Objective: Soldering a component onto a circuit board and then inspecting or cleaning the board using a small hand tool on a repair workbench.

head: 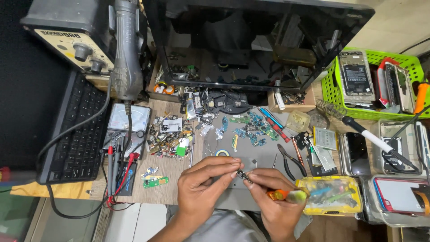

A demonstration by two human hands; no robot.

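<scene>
At the lower middle of the frame the left hand and right hand meet over a grey mat on the table. The left fingers are pinched shut on a small dark part, which sits between the two hands just above the mat's near edge. The right fingers are closed around a screwdriver with an orange and yellowish handle, its tip touching the part. Beyond the hands, at the middle of the frame, small green boards lie scattered on the mat, with a ring of tape just beside them. Right of the boards lie pliers and a red-handled driver. A yellow box of small bits stands just right of the right hand. Further right, phones lie side by side, and a soldering iron rests across them. At the upper right a green basket holds more phones. At the upper middle a dark monitor leans over the table. At the upper left stands a rework station with its hot-air handle hanging down in front. Below it lie a black keyboard and a meter with red and black probes. A heap of loose scraps lies left of the mat.
</scene>
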